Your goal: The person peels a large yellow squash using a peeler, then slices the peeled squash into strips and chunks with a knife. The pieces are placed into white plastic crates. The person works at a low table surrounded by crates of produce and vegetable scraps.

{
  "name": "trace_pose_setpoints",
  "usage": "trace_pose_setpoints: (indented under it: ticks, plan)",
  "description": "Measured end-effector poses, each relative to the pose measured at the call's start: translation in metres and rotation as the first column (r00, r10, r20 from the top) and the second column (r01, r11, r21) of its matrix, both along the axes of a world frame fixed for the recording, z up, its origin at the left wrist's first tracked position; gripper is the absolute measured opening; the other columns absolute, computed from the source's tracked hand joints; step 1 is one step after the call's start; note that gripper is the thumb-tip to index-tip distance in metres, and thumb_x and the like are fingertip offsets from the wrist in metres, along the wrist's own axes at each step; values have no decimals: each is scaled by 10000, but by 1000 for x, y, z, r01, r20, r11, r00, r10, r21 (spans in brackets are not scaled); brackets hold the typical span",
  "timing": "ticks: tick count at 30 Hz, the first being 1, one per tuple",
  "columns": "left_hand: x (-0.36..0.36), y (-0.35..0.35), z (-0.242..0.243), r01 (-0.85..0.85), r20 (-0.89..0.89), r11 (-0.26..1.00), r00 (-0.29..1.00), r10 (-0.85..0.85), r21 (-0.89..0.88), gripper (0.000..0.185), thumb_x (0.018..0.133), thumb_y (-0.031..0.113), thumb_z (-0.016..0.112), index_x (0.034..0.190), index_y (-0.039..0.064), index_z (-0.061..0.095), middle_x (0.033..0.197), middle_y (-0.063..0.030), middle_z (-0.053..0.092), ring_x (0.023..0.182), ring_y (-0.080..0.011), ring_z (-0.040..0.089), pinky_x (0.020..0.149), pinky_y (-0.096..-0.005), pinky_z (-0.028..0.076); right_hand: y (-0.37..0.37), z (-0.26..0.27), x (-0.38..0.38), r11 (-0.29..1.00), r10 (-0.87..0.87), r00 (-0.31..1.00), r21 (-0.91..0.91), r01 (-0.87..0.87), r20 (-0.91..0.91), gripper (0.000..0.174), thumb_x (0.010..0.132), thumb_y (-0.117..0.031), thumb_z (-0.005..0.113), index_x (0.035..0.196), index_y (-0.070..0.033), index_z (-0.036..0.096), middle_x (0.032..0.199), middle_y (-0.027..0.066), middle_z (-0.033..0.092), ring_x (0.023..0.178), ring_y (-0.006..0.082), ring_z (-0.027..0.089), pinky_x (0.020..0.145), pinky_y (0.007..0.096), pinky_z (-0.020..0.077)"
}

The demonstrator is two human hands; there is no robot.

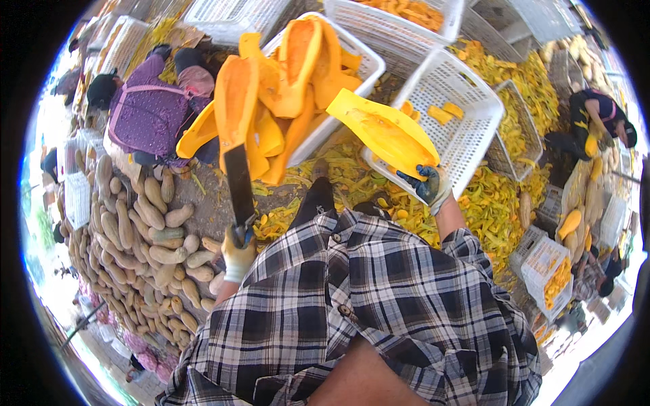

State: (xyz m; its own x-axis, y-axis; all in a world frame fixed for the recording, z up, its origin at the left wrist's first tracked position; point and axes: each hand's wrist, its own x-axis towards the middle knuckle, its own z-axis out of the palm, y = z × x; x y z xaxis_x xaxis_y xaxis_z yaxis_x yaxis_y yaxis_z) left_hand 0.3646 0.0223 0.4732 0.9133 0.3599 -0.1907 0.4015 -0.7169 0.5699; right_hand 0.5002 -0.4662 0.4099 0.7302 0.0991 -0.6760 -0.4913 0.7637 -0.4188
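My left hand [238,251], in a pale work glove, is closed on the handle of a broad dark-bladed knife [239,182], its blade pointing up the view over the peeled squash. My right hand [426,185], in a blue-and-white glove, grips one end of a peeled squash half [388,134], hollow side up, above the near edge of a white plastic crate [490,101]. A few small orange pieces [439,114] lie inside that crate. Left of it, peeled squash halves [297,56] are heaped high in another white crate [373,61], some hanging over its side.
Unpeeled squashes [162,254] cover the ground at left. Yellow peelings [487,213] lie around the crates and my feet. A co-worker in purple [152,106] bends close at upper left; another person [599,116] works at far right. A crate of orange pieces [406,15] stands beyond.
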Motion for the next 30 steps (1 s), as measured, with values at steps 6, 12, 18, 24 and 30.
trace_pose_setpoints:
  ticks: [6, 12, 18, 24, 30]
  plan:
    - [129, -153, 61, 372, 312, 885, 907, -282, -281, 301, 816, 90, 725, 1068, 12, 579, 742, -85, 561, 667, -161, 542, 618, -336, 465, -68, 43, -74, 967, -242, 970, -94, 238, -29, 552, 806, 77, 476, 1356, 38, 463, 1315, 195, 563, 1266, 420, 519, 1042, 663, 459]
    - [150, -277, 35, 641, 472, 759, 707, -526, -115, 442, 798, 116, 749, 1181, -8, 565, 937, -165, 687, 838, -273, 683, 747, -380, 549, -107, 79, -123, 941, -302, 948, -131, 313, 97, 514, 846, 49, 495, 1356, 80, 446, 1343, 211, 548, 1243, 410, 540, 1055, 581, 482]
    - [160, -318, 22, 756, -16, 640, 644, -765, -133, 413, 817, 127, 697, 1182, -6, 556, 982, -223, 683, 946, -379, 679, 836, -434, 532, -115, 84, -137, 879, -411, 900, -198, 433, 146, 473, 881, 38, 495, 1352, 57, 453, 1297, 213, 579, 1123, 398, 618, 940, 538, 564]
    - [191, -339, 49, 693, 577, 608, 696, -426, -387, 300, 812, -18, 703, 1065, -25, 542, 773, -95, 647, 688, -143, 636, 614, -289, 517, -127, 45, -135, 845, -454, 871, -220, 487, 186, 323, 886, -104, 656, 1188, 8, 631, 1149, 169, 682, 1026, 331, 671, 866, 421, 586]
    - [175, -345, -1, 871, 5, 482, 484, -875, -94, 337, 825, 168, 693, 1116, 56, 565, 918, -236, 689, 841, -415, 690, 751, -469, 557, -135, 22, -123, 755, -163, 947, -583, 300, 277, 524, 867, 79, 497, 1385, 17, 453, 1356, 242, 540, 1213, 445, 570, 948, 612, 556]
